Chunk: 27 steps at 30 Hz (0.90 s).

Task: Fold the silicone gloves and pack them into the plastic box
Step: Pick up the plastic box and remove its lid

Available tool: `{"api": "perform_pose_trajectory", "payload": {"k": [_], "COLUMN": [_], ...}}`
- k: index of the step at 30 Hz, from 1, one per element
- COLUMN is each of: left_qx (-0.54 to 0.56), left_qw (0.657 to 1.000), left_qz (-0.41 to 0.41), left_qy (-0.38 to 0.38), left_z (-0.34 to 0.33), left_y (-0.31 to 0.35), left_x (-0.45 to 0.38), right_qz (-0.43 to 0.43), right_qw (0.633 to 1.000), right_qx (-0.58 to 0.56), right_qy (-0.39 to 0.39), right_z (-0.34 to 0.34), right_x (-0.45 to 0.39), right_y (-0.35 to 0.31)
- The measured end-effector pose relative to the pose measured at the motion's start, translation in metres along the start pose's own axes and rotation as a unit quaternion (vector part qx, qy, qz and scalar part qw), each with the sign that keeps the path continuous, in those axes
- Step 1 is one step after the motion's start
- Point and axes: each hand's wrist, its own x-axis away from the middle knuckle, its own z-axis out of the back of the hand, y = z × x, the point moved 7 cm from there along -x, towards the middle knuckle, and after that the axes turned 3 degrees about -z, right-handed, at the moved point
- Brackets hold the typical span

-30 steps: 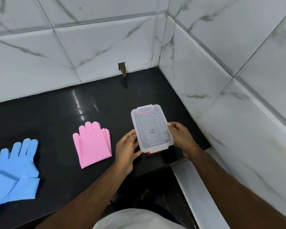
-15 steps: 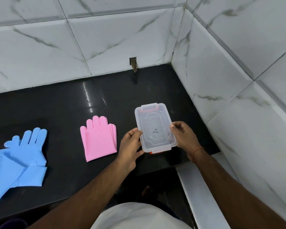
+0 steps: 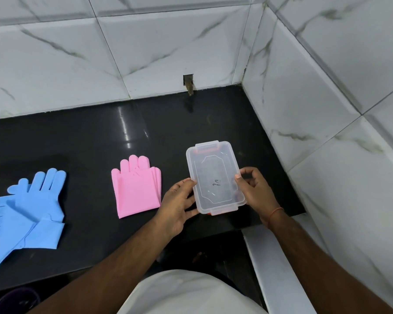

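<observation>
A clear plastic box (image 3: 214, 177) with its lid on and orange latches sits at the right of the black counter (image 3: 89, 143). My left hand (image 3: 179, 205) grips its left side and near corner. My right hand (image 3: 255, 189) holds its right edge, thumb on the lid. Pink silicone gloves (image 3: 136, 189), folded flat with fingers pointing away, lie just left of my left hand. Blue silicone gloves (image 3: 25, 211) lie unfolded and overlapping at the far left, partly cut off by the frame edge.
White marble-tiled walls close the counter at the back and right. A small hole with a stub (image 3: 188, 85) sits low in the back wall. A white ledge (image 3: 279, 268) runs below the counter's right end. The counter's front edge is near my body.
The view has shifted, so everything sits further right and lower in frame. Both hands keep their hold on the box, which stays in about the same place on the counter.
</observation>
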Motion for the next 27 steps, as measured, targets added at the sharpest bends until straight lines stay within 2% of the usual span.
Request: {"api": "perform_pose_trajectory", "payload": {"k": [10,15,19,22,23,25,27], "left_qx": [-0.043,-0.076,-0.091,-0.095,-0.097,-0.103,-0.103], "left_qw": [0.999,0.997,0.996,0.995,0.994,0.990,0.986], "left_qz": [0.012,-0.006,-0.007,-0.036,-0.056,-0.093,-0.129], "left_qy": [-0.015,0.001,-0.010,-0.003,0.004,0.016,0.024], "left_z": [-0.005,-0.011,-0.017,-0.019,-0.018,-0.016,-0.016], "left_y": [0.015,0.026,0.031,0.038,0.042,0.051,0.061], "left_x": [0.003,0.000,0.004,0.006,0.006,0.009,0.015], "right_qz": [-0.034,-0.003,-0.009,-0.014,0.001,0.082,0.215], "right_qw": [0.999,0.996,0.997,0.998,0.996,0.977,0.929], "right_qx": [-0.033,0.077,0.071,0.052,0.076,0.194,0.300], "right_qy": [-0.025,-0.051,-0.040,-0.044,-0.047,-0.013,0.042], "right_z": [-0.004,-0.015,-0.013,-0.013,-0.014,-0.013,-0.014], "right_x": [-0.001,-0.005,-0.007,-0.004,-0.003,0.001,0.016], "right_y": [-0.004,-0.017,-0.021,-0.018,-0.018,-0.027,-0.047]}}
